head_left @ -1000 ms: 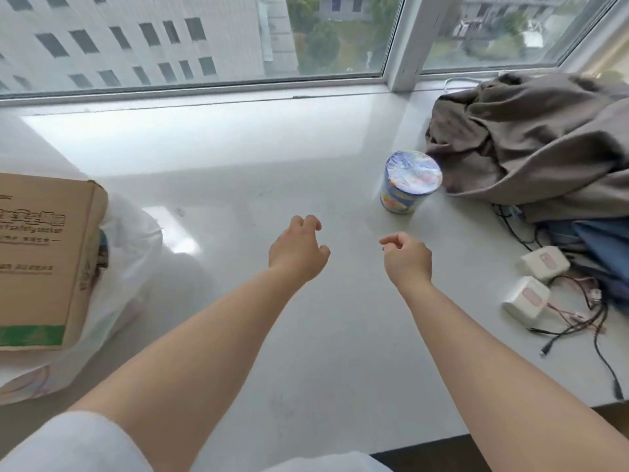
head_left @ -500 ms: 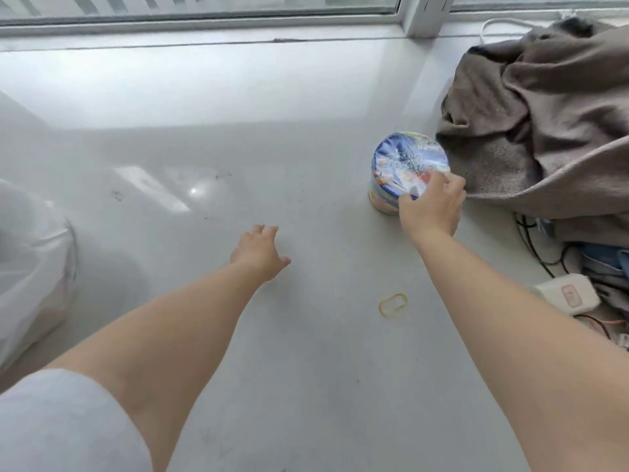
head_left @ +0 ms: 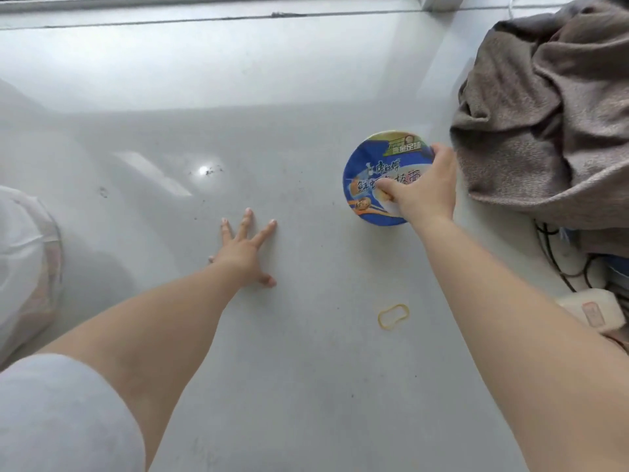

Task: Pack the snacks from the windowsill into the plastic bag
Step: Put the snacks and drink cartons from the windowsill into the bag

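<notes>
One view, from the head camera, is given. The blue, round instant-noodle cup with a printed foil lid (head_left: 381,178) is seen tipped toward the camera on the pale grey glossy windowsill (head_left: 238,80), just beside a crumpled grey-brown cloth (head_left: 551,107). It is gripped by the right hand (head_left: 425,189), thumb laid across the lid and fingers curled round the far rim. The left hand (head_left: 243,253) is spread flat, fingers straight, pressed on the sill and holding nothing. The translucent white plastic bag (head_left: 27,253) is seen at the left edge, well apart from the cup. A yellow rubber band (head_left: 393,316) lies near the right forearm, and a white plug adapter (head_left: 592,310) with dark cables (head_left: 558,264) lies at the right.

A slip is judged possible: the cup is held from above by lid and rim only, so the thin foil could be dented or peeled, or the cup dropped on the long carry to the bag. The cloth could also be snagged.

Chinese characters are printed on the lid; the large ones appear to include 鲜 and 面, though the thumb hides part of them.
</notes>
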A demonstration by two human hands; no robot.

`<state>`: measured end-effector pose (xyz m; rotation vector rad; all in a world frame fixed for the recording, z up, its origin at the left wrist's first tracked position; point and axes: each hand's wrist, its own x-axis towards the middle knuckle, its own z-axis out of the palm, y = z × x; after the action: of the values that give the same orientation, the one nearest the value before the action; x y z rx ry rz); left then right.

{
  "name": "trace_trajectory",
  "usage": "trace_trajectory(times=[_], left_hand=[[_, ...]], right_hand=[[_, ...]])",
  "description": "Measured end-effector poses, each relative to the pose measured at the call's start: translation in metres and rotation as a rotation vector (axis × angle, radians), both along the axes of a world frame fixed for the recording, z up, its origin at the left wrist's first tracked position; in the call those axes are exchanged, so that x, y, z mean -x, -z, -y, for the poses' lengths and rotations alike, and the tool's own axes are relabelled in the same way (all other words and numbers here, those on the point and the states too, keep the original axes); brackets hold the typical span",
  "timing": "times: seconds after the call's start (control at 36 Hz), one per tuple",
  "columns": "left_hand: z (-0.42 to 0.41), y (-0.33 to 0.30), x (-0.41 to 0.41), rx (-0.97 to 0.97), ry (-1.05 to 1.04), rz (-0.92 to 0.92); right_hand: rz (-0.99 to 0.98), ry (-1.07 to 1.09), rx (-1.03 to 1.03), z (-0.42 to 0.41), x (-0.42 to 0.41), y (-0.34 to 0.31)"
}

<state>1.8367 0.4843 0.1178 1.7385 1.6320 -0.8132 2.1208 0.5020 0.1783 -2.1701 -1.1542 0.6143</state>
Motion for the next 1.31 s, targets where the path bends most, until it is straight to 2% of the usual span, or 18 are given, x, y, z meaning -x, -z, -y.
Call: trace_trajectory(times=[0.14, 0.25, 0.47, 0.56, 0.75, 0.94, 1.08, 1.14, 1.22, 1.31], left_hand=[[-0.006, -0.007, 0.012, 0.043, 0.101, -0.052], [-0.002, -0.008, 0.024, 0.061, 0.114, -0.087], [0.009, -0.006, 0.034, 0.028, 0.162, -0.113], [0.009, 0.000, 0.041, 0.034, 0.104, -0.080], [0.014, -0.005, 0.045, 0.018, 0.042, -0.020], [0.080, -0.004, 0.056, -0.040, -0.076, 0.051], [0.138, -0.010, 0.069, -0.019, -0.081, 0.108], [0.150, -0.023, 0.079, -0.042, -0.115, 0.153], [0.162, -0.051, 0.105, -0.190, -0.226, 0.222], [0.165, -0.085, 0.142, -0.368, -0.413, 0.322]], right_hand=[[0.207, -0.243, -0.136, 0.033, 0.045, 0.004], [0.351, -0.363, -0.029, 0.040, 0.059, 0.004], [0.162, -0.554, 0.410, 0.021, 0.038, -0.008], [0.146, -0.584, 0.472, 0.015, 0.035, -0.009], [0.211, -0.535, 0.503, 0.025, 0.053, -0.013], [0.057, -0.284, 0.446, 0.112, 0.103, -0.012], [0.051, -0.314, 0.492, 0.172, 0.150, -0.014], [-0.022, -0.299, 0.516, 0.180, 0.167, -0.019], [-0.394, -0.099, 0.451, 0.178, 0.196, -0.029], [-0.633, -0.128, 0.339, 0.168, 0.241, -0.046]])
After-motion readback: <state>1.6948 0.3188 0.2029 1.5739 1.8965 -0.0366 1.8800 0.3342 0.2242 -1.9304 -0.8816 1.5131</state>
